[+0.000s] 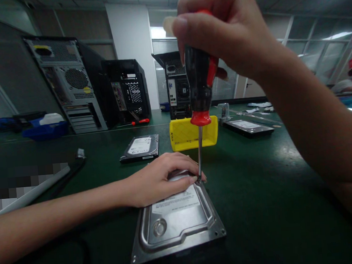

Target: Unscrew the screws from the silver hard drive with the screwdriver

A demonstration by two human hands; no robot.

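**Screwdriver upright on hard drive corner**

The right hand (pixel 223 30) grips the screwdriver (pixel 200 85), shaft vertical, tip down at the hard drive's (pixel 177 221) far corner. The left hand (pixel 158 182) presses flat on the drive, lying lengthwise away on the table (pixel 276 205). A yellow tray (pixel 180 135) sits just behind.

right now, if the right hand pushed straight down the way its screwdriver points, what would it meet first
The right hand holds the screwdriver upright, tip down. Straight down, the tip meets the far corner of the hard drive, right beside the left hand fingertips. It already looks in contact, though depth is hard to judge.
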